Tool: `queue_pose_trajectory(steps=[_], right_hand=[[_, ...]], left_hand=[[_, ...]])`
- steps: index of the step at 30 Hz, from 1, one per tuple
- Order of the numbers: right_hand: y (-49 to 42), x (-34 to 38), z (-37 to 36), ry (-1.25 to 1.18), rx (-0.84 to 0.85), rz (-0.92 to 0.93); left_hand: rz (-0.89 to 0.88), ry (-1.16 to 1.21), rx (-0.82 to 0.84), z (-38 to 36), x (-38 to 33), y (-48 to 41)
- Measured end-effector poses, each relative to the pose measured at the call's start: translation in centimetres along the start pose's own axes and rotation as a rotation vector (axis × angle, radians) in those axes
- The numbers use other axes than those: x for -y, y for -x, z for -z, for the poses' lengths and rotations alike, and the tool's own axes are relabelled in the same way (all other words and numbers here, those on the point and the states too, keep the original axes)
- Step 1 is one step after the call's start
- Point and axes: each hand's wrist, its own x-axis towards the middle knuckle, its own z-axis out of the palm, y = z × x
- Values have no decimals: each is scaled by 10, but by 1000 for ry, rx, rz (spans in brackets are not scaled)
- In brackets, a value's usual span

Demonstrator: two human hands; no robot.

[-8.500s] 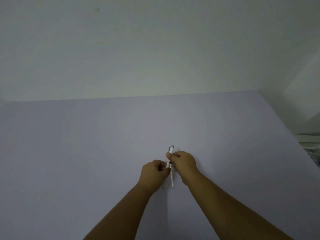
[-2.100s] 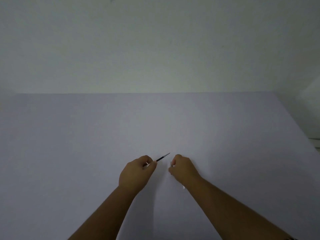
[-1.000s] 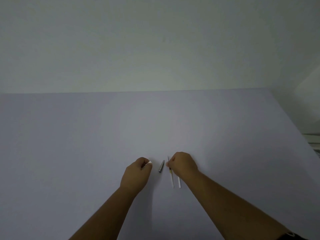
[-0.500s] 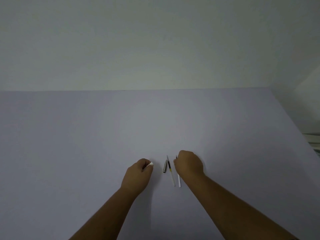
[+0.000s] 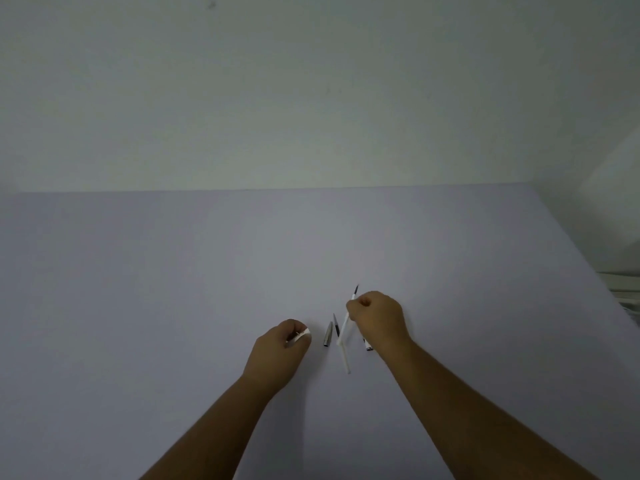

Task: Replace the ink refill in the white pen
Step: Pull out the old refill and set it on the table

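My left hand (image 5: 277,351) is closed around a white pen barrel (image 5: 302,336); only the barrel's end shows past the fingers. Just right of it a small metal pen tip (image 5: 327,335) lies on the pale table (image 5: 173,289). A thin white refill with a dark point (image 5: 345,358) lies beside the tip. My right hand (image 5: 377,320) pinches a second white refill (image 5: 346,320), raised off the table with its dark point away from me. A small white piece with a dark end (image 5: 367,346) pokes out under that hand; what it is cannot be made out.
A plain wall rises behind the table's far edge. Past the table's right edge some white objects (image 5: 627,292) are partly in view.
My right hand has taken hold of one of the two refills that lay on the table and lifted it, point tilted away. The left hand stays put with the barrel.
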Motion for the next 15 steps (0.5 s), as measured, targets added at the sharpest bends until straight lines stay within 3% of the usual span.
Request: queue_pose_trajectory(steps=[4,11,15], right_hand=[[12,9,8,-340,-18,-6],[24,9,11,-455,1,4],[31,3,8,-417,92,10]], left_hand=[[-57,25,29,5,-10,4],[-122,46,46,4,-27,10],[-140,53,33,2,-33,12]])
